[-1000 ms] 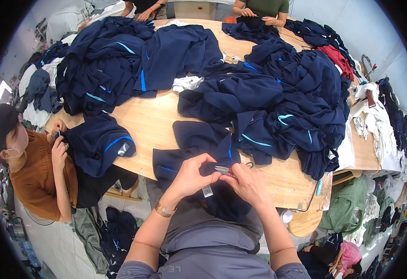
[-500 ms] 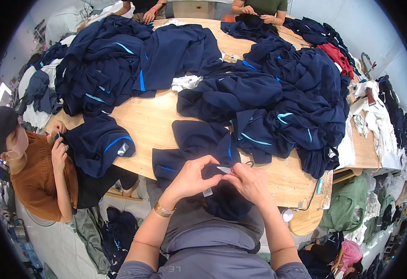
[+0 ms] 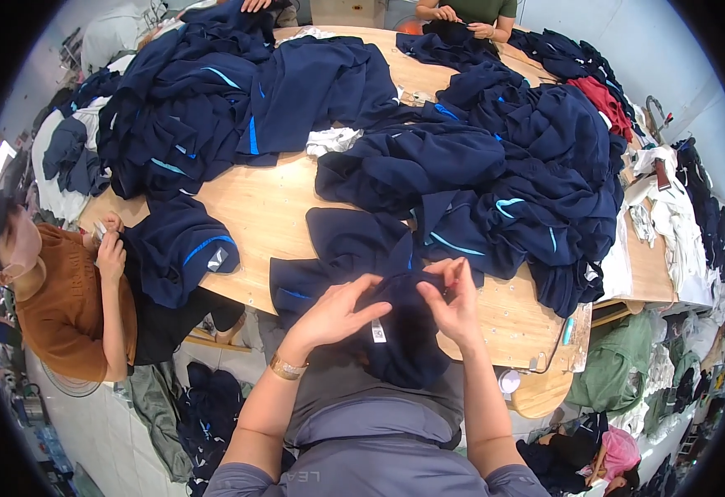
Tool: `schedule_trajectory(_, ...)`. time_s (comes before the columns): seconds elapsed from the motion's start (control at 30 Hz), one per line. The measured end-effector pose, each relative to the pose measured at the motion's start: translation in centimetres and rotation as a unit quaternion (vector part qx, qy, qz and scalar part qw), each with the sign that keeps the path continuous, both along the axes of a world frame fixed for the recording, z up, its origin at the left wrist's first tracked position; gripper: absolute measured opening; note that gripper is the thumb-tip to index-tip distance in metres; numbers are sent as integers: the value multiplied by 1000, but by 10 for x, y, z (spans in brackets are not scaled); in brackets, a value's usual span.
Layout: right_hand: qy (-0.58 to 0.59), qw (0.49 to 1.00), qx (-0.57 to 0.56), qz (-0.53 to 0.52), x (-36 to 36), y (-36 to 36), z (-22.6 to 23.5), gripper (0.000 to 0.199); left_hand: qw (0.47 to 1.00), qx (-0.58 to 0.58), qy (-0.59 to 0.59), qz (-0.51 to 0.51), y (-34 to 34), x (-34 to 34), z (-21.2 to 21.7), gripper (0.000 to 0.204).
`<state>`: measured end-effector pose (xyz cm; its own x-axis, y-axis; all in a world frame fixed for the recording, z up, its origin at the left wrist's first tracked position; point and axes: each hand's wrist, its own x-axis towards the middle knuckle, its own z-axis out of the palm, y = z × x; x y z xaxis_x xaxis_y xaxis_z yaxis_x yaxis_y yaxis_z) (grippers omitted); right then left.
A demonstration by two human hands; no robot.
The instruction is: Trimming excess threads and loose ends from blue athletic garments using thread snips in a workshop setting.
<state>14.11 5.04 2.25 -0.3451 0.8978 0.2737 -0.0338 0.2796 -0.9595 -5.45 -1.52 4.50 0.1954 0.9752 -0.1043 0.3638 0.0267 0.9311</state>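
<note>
A navy garment (image 3: 408,319) with blue trim and a white label (image 3: 378,330) hangs over the table's near edge in front of me. My left hand (image 3: 336,313) grips its left side, thumb on the cloth and fingertips partly behind a fold. Beside its right side, my right hand (image 3: 454,302) is closed, with thumb and fingers drawn together. The small thread snips seen in that hand earlier are almost wholly hidden by its fingers now.
Navy garments with blue trim lie heaped on the wooden table (image 3: 255,203). A co-worker in a brown top (image 3: 68,298) handles a navy garment at left; others work across the table. A green sack (image 3: 615,364) and a round wooden stool (image 3: 545,395) stand at right.
My right hand has lifted and turned, and the snips' blade has gone out of sight. My left hand has shifted onto the cloth, and the label shows more fully.
</note>
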Motion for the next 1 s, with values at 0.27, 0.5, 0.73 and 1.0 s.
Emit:
schedule_trajectory(0.27,-39,998,16,-35,-2,1,-13,36,981,51,-163,96,-6,11,-16,35)
schedule_trajectory(0.5,3,998,59,-17,-19,-12,12,30,978,70,-141,134,-5,6,-12,30)
schedule_trajectory(0.73,-104,966,234,36,-31,-5,22,31,985,106,-98,100,-9,6,-3,31)
schedule_trajectory(1.0,188,974,-103,69,-32,-9,24,31,977,48,-4,209,-4,9,10,32)
